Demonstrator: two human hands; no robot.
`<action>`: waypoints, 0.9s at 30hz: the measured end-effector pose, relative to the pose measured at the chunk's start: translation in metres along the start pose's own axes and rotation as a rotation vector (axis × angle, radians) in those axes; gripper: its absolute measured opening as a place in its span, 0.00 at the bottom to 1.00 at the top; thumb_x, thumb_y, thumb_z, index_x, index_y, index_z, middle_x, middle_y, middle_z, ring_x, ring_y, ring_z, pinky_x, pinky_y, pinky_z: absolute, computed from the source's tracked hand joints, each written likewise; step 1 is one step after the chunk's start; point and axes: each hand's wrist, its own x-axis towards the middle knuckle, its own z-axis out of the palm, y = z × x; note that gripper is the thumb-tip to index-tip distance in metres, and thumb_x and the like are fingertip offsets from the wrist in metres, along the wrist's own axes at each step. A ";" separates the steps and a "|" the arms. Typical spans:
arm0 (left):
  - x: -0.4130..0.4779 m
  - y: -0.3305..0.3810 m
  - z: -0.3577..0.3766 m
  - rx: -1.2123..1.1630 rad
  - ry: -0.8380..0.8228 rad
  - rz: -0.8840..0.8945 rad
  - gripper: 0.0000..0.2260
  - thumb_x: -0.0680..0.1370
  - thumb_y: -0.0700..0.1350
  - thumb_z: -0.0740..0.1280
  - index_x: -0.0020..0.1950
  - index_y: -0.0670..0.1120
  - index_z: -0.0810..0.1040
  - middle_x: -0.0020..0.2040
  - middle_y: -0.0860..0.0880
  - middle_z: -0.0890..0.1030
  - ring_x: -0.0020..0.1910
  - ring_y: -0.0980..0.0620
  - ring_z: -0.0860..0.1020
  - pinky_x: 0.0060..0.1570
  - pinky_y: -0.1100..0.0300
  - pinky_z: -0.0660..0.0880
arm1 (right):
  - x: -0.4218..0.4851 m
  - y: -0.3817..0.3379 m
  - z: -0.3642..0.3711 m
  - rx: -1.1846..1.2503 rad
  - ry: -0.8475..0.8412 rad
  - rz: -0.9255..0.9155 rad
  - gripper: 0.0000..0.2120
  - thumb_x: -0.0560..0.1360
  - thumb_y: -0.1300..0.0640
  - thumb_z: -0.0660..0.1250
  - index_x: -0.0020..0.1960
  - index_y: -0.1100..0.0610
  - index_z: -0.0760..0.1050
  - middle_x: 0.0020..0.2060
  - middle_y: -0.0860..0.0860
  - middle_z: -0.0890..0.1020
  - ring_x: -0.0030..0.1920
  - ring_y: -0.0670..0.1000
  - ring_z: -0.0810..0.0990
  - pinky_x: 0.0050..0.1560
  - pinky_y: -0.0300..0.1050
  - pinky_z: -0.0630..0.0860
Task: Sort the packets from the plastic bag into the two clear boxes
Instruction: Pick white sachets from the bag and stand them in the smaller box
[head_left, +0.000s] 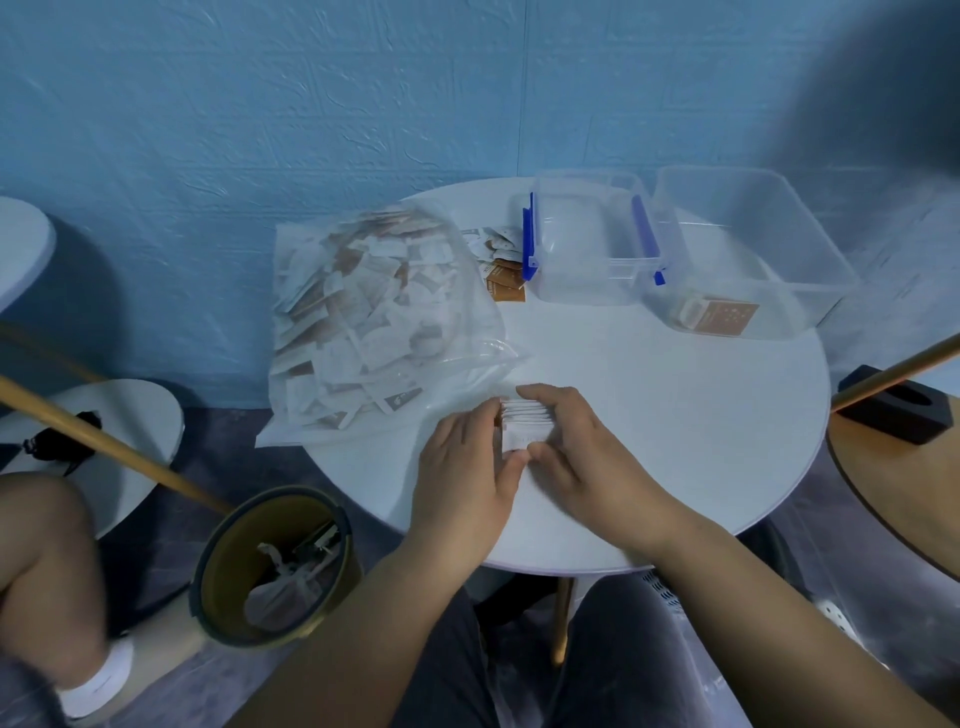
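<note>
A clear plastic bag (374, 317) full of white and brown packets lies on the left of the round white table (675, 415). Near the table's front, both my hands hold a small stack of white packets (524, 423): my left hand (467, 467) presses its left side and my right hand (576, 441) curls over its top and right side. At the back stand two clear boxes: one with blue latches (587, 244), which looks empty, and a larger one (737, 260) to its right holding brown packets (717, 314). Loose brown and white packets (501, 265) lie between bag and boxes.
A dark bin (275, 566) with rubbish stands on the floor at the lower left. Another person's knee (41, 551) is at the far left, next to a wooden pole (104, 441). A wooden table edge with a black block (893, 410) sits on the right.
</note>
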 end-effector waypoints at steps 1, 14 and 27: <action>0.001 0.000 0.000 -0.004 0.009 0.006 0.20 0.77 0.50 0.64 0.68 0.48 0.68 0.62 0.52 0.74 0.62 0.54 0.67 0.62 0.62 0.62 | -0.001 0.001 -0.001 -0.004 0.005 0.007 0.22 0.77 0.65 0.60 0.69 0.59 0.60 0.52 0.40 0.66 0.49 0.28 0.66 0.54 0.24 0.62; 0.001 -0.003 -0.002 0.087 -0.011 0.088 0.16 0.76 0.50 0.66 0.62 0.45 0.72 0.57 0.50 0.76 0.59 0.50 0.68 0.54 0.63 0.61 | 0.007 0.001 -0.023 -0.105 -0.155 0.022 0.17 0.75 0.61 0.65 0.63 0.55 0.68 0.52 0.46 0.69 0.50 0.41 0.68 0.52 0.26 0.62; 0.015 0.001 -0.010 0.006 -0.123 0.106 0.15 0.76 0.52 0.65 0.61 0.49 0.72 0.55 0.53 0.76 0.55 0.54 0.71 0.54 0.61 0.68 | 0.028 -0.001 -0.055 -0.196 -0.362 -0.026 0.17 0.74 0.58 0.68 0.61 0.55 0.70 0.49 0.44 0.73 0.45 0.42 0.71 0.46 0.29 0.66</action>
